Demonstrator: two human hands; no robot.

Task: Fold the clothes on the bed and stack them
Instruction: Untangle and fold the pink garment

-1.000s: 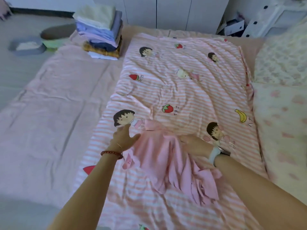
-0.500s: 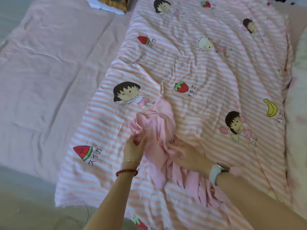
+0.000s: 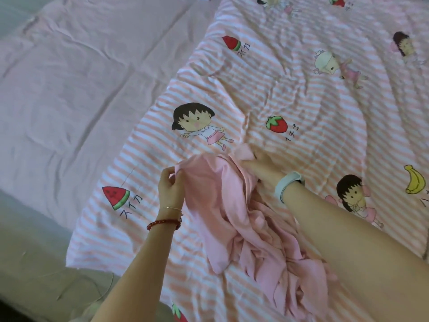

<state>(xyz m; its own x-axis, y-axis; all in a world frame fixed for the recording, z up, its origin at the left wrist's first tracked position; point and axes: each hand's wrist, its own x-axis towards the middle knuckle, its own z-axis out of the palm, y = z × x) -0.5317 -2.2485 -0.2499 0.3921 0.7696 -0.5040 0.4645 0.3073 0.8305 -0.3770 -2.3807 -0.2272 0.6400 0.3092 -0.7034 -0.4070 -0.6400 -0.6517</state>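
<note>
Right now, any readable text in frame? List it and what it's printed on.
"スイカ": striped quilt, beside the near watermelon print.
"スイカ": beside the far watermelon print.
"イチゴ": beside the strawberry print.
Text beside the banana print: cut off, unreadable.
Top-edge text: too blurred.

Home bedroom: cartoon-print quilt (image 3: 301, 89) over bed (image 3: 69, 89)

Your left hand (image 3: 170, 189) is in the middle of the frame, with the fingers curled and pinching the cloth edge next to it. Its forearm comes up from the bottom edge, slightly tilted to the right. Your right hand (image 3: 261, 169) lies a bit higher and more right, with fingers gripping a fold. Its forearm enters from the lower right corner.
</note>
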